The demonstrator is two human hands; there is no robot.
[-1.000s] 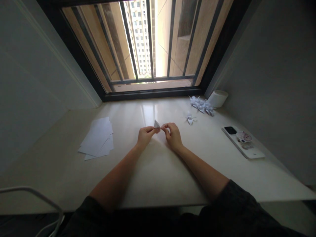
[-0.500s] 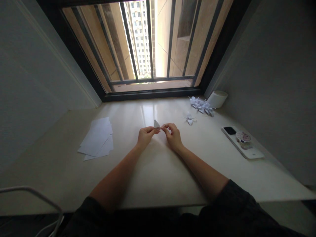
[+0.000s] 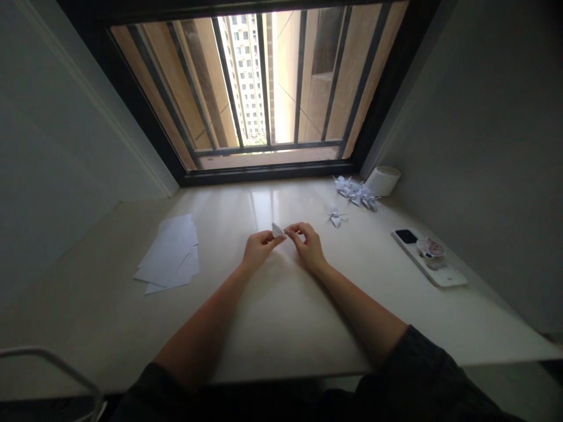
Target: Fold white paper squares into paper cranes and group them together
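Note:
A small piece of folded white paper (image 3: pixel 277 230) stands up from the fingers of my left hand (image 3: pixel 257 249), which pinches it between thumb and forefinger. Close against it, my right hand (image 3: pixel 309 246) has thumb and fingertips closed at the paper's right edge; the bit in that pinch is too small to see clearly. Both hands are just above the pale counter (image 3: pixel 281 328). Beyond my right hand lies a single folded paper crane (image 3: pixel 336 217). Farther back, several more paper cranes (image 3: pixel 355 192) are heaped together.
A stack of white paper sheets (image 3: pixel 169 249) lies at the left. On the right rests a white phone (image 3: pixel 426 258) with a round grip. A white roll (image 3: pixel 383 180) stands in the back corner, beside the barred window (image 3: pixel 268 173). A pale cable (image 3: pixel 53 357) curves at lower left.
The folded paper has tipped to the left in my left hand. Both hands remain close together, and the whole view has shifted slightly.

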